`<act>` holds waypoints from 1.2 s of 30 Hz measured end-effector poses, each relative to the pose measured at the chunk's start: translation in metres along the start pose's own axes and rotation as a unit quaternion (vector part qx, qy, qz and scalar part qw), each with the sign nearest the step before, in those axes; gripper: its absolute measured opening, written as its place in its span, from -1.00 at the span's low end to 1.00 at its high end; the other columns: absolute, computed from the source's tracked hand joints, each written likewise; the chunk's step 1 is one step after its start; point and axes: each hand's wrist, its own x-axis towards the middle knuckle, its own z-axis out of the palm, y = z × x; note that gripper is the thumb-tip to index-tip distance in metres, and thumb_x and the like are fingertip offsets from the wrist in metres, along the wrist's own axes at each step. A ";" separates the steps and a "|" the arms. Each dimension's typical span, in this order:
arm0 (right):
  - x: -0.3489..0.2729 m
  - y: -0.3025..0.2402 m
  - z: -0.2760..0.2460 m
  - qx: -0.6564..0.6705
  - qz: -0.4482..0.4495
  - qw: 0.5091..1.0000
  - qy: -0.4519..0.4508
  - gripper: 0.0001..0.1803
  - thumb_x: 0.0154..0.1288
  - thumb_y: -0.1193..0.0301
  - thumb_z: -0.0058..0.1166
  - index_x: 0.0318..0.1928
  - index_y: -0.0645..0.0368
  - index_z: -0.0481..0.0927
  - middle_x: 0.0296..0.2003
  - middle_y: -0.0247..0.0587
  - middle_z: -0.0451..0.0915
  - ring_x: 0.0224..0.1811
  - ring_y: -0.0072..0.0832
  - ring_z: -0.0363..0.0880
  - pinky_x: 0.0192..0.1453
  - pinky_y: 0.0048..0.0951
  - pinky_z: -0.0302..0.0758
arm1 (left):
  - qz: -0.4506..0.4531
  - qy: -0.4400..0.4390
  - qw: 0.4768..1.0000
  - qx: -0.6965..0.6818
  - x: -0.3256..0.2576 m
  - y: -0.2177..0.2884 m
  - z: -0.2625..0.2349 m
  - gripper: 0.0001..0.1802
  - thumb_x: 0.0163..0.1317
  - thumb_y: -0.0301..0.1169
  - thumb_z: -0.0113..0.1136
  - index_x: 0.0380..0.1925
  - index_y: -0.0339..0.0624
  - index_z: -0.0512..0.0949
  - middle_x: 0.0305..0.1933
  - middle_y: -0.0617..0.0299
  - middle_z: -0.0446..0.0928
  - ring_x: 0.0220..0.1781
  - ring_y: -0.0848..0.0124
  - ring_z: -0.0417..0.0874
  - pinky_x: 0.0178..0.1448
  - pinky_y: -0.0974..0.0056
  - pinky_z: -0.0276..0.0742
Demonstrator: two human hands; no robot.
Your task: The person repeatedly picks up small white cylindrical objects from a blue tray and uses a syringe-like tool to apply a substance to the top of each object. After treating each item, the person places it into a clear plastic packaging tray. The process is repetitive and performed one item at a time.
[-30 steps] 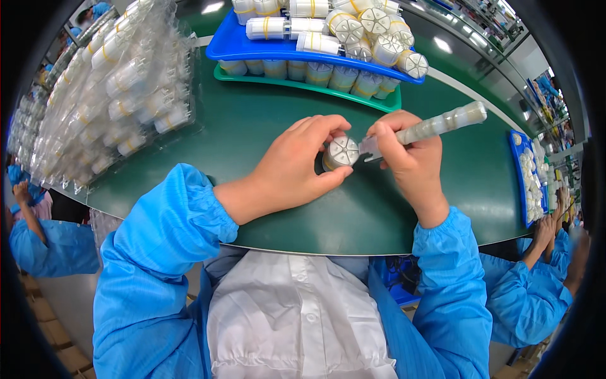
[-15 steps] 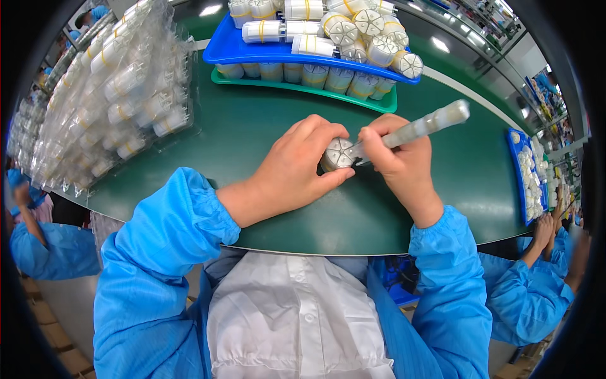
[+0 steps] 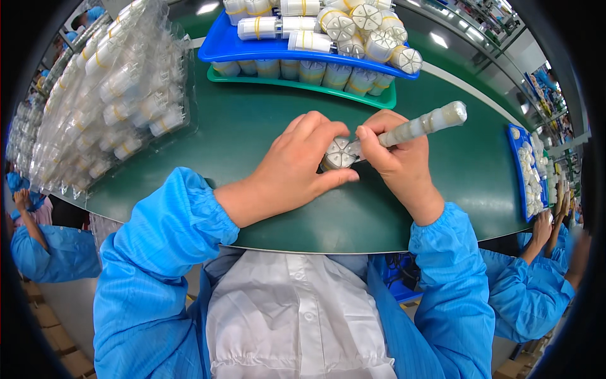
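My left hand [image 3: 297, 167] is closed around a small white round part [image 3: 338, 153] with a star-shaped divided top, held upright on the green table [image 3: 252, 126]. My right hand [image 3: 398, 158] grips a long pale tool [image 3: 424, 124] like a pen, its tip touching the part's right edge and its far end pointing up and right. Both forearms are in blue sleeves.
A blue tray [image 3: 252, 49] with more white cylinders rests on a green tray [image 3: 385, 100] at the back. Clear bags of white parts [image 3: 107, 107] pile up on the left. Another blue tray [image 3: 519, 170] lies at the right, by a co-worker's hands [image 3: 548, 224]. Another person's sleeve [image 3: 38, 246] shows lower left.
The tool's far end has dipped slightly and the view has shifted a little; both hands stay on the part.
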 end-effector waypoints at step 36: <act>0.002 -0.007 0.001 0.027 0.035 0.999 -0.008 -0.87 0.30 0.48 0.24 -0.39 0.25 0.63 -0.51 -0.36 0.61 -0.48 -0.65 0.50 -0.42 -0.53 0.40 | 0.058 -0.008 0.998 -0.029 0.001 -0.008 -0.002 -0.41 0.06 -0.42 0.47 0.10 -0.25 0.45 0.04 0.00 0.51 0.08 0.03 0.53 0.15 0.07 0.46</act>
